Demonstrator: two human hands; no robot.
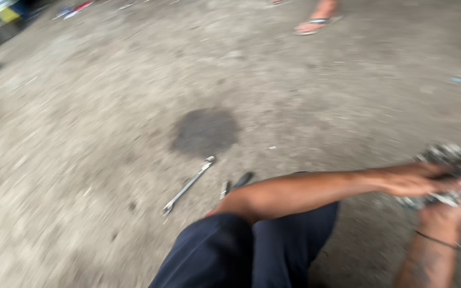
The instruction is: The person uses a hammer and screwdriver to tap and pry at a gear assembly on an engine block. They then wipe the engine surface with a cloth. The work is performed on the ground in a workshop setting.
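Both hands are on a grimy metal engine part (454, 170) at the right edge of the view, low over the concrete floor (108, 122). The left hand (417, 181) lies across it, fingers curled on; the right hand (454, 210) grips from below, though blur hides how tightly. A wrench (188, 185) lies on the floor beside the knee (230, 250), near a dark oil stain (205, 130). Another person's sandalled foot (316, 22) stands well apart.

Wrench (189, 185) lies on the floor (92, 133), left of the person's knee (225, 250). Stain (205, 130) sits just beyond it. Both hands meet on a metal part (454, 160) at far right. Another person's foot (314, 24) stands far behind.
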